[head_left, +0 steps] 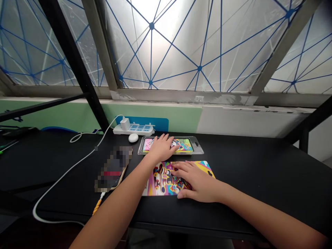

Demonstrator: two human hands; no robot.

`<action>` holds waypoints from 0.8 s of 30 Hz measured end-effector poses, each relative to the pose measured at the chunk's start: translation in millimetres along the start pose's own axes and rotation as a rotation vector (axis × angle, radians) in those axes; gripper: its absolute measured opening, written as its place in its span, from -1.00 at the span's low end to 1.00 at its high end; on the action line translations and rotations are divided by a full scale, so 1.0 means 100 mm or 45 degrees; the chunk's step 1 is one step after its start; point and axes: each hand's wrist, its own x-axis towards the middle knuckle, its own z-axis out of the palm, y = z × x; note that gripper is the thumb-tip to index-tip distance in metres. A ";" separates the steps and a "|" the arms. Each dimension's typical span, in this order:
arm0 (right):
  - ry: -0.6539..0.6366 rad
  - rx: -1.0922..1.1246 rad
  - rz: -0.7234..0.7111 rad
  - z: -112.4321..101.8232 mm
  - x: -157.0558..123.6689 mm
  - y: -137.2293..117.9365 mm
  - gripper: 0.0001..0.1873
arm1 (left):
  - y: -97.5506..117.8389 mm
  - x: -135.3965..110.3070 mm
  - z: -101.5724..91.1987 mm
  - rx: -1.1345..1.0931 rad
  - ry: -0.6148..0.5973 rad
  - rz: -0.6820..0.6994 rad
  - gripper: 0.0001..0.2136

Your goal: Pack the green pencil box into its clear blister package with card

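Observation:
My left hand (pixel 163 148) lies flat, fingers spread, on a clear plastic blister pack (pixel 197 145) with colourful printed contents showing inside. Part of the pack is hidden under that hand. Nearer to me, my right hand (pixel 194 180) rests with its fingers stretched out over a bright printed card (pixel 163 180), which has cartoon pictures and a dark hang hole at its right end. Card and pack lie flat on the black desk, one behind the other. Neither hand grips anything.
A phone (pixel 115 167) lies left of my left forearm, a white charging cable (pixel 64 176) curving beside it. Behind stand a white power strip (pixel 140 129) with a plugged-in charger (pixel 125 123) and a small white rounded case (pixel 133 138). Black frame bars (pixel 77 65) slant at the left.

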 end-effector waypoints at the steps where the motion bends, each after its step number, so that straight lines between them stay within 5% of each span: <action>1: 0.038 0.017 -0.006 -0.01 -0.01 0.00 -0.35 | -0.01 -0.01 0.00 0.001 0.003 0.005 -0.35; 4: 0.178 -0.008 0.120 0.00 -0.02 0.01 -0.57 | 0.00 -0.02 -0.02 -0.009 0.004 -0.003 -0.36; 8: 0.370 -0.251 0.422 0.11 -0.01 0.06 -0.62 | 0.03 -0.01 -0.05 -0.040 -0.009 -0.016 -0.34; 15: 0.471 -0.293 0.468 0.16 0.01 0.05 -0.70 | 0.03 -0.03 -0.09 -0.022 -0.111 0.007 -0.37; 20: 0.526 -0.141 0.605 -0.14 -0.08 0.16 -0.67 | 0.04 -0.05 -0.14 -0.069 -0.153 0.025 -0.38; 24: 0.408 0.005 0.837 -0.50 -0.28 0.76 -0.55 | 0.06 -0.07 -0.19 -0.150 -0.182 -0.010 -0.47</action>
